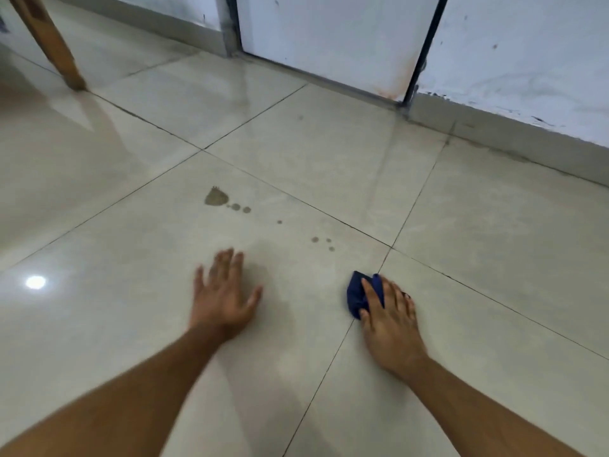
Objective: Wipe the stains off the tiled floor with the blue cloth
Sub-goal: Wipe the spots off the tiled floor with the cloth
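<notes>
The blue cloth [357,295] lies bunched on the pale tiled floor [329,159], and my right hand [389,311] presses flat on it at a grout line. My left hand [222,291] rests on the tile with fingers spread and holds nothing; it looks blurred. A large brown stain [216,196] sits ahead of my left hand. A trail of small brown drops [240,208] runs from it to the right, ending in a few spots [321,242] just beyond the cloth.
A white door [329,37] and a scuffed white wall [527,61] with a grey skirting close off the far side. A wooden furniture leg [52,44] stands at the far left. A lamp's glare [35,282] shines on the glossy tile at left.
</notes>
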